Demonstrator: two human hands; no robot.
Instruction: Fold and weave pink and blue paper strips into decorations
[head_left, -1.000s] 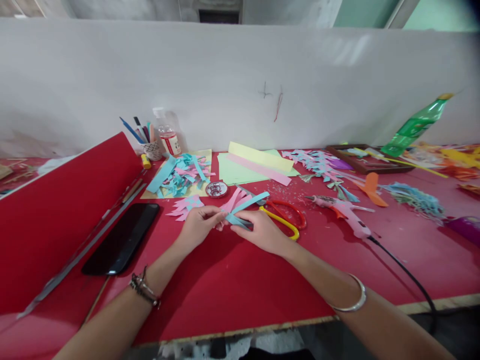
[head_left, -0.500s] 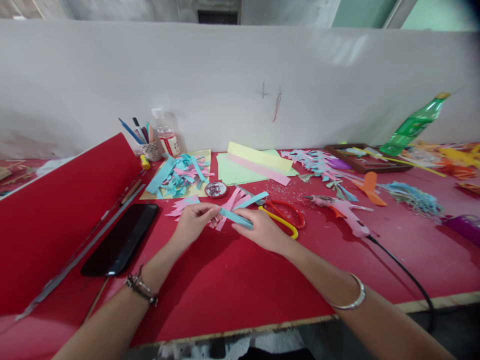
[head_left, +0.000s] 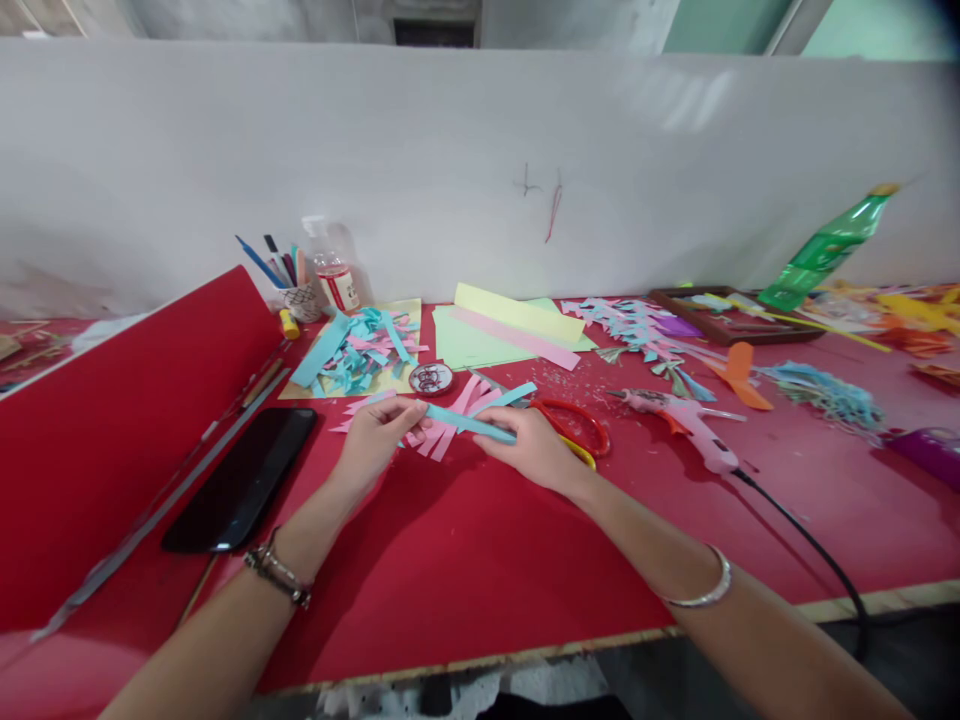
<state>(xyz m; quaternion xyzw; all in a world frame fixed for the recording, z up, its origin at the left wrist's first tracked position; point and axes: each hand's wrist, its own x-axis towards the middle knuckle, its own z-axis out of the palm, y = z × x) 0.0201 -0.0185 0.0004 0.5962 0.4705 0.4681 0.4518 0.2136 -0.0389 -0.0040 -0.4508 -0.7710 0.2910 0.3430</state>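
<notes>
1. Blue paper strip (head_left: 469, 423): on my remote feed it is a long, narrow band of light blue paper. It is flat and straight-edged, and it slants slightly downward from left to right.
2. It looks thin and matt, like cut craft paper. Beneath it, pink strips (head_left: 442, 442) of the same narrow shape fan out on the red table (head_left: 480, 590).
3. The left hand (head_left: 375, 440) is closed on the strip's left end, with thumb and fingertips pinched together on the paper.
4. The right hand (head_left: 536, 450) holds the other end, its fingers drawn in narrow around it. The strip's tip lies across those fingers.
5. The strip bridges the gap between the two hands near the middle of the table. I cannot tell whether it rests on the pink strips. It is just in front of a small round tin (head_left: 431, 378).
6. Scissors (head_left: 581, 428) with red and yellow loop handles lie just beside the right hand, on its far side.
7. A pink glue gun (head_left: 686, 418) sits farther right, and its black cord trails toward the table edge.
8. A glossy dark phone (head_left: 240, 480) lies to the left of the left hand, with a long metal ruler (head_left: 150, 520) alongside it.
</notes>
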